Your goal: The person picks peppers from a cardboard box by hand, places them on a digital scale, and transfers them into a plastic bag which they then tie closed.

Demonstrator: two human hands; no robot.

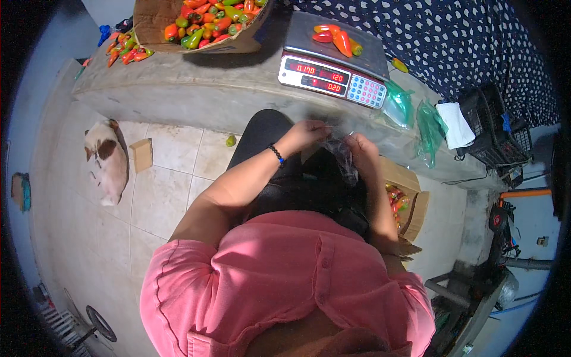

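Above my lap, a clear thin plastic bag [344,156] hangs between my two hands. My left hand [302,137], with a dark beaded bracelet at its wrist, pinches the bag's upper edge. On the other side, my right hand [364,153] has its fingers closed on the same edge. Beyond them on the concrete ledge stands a digital scale [369,56] with lit red digits. Several red, orange and green peppers [341,43] lie on its metal pan, apart from my hands.
A cardboard box [156,27] of peppers [214,24] sits on the ledge, with loose peppers [128,49] beside it. Green plastic bags [429,131], a white cloth [457,126] and black crates [496,125] are at right. Another box [416,208] holds bagged peppers. A dog [107,157] lies left.
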